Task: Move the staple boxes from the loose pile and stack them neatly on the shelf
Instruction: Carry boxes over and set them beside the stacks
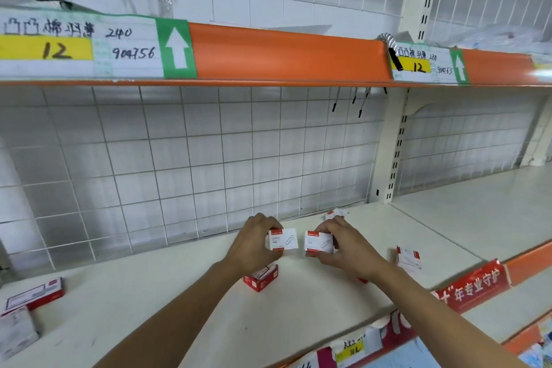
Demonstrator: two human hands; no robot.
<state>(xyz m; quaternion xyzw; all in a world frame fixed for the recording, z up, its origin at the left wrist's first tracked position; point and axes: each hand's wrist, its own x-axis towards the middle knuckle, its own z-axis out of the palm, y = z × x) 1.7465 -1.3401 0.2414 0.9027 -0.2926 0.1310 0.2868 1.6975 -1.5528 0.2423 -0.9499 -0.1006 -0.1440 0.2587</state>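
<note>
In the head view, each hand held one small staple box above the cream shelf [179, 302], close to the wire-grid back panel [191, 164]. The left hand [252, 243] had its fingers curled round the left staple box [283, 239], gripping it by its left end so the white face with the clip drawing showed. The right hand [343, 245] pinched the right staple box [318, 243] by its right end, thumb below and fingers above. The two boxes sat side by side, near each other but apart, with a narrow gap between them.

These looked like light, stiff cardboard cartons with smooth printed faces, probably dense for their size if full; a pinch across the short ends seemed enough, and squeezing the broad faces could dent them.

Other boxes lay loose around: a red-sided box [261, 278] just under the left wrist, one [408, 258] to the right near the shelf's front edge, another [336, 213] behind the right hand against the grid, and a flatter red box [35, 297] far left. No tidy stack was visible yet, so the stacking seemed at an early stage.
</note>
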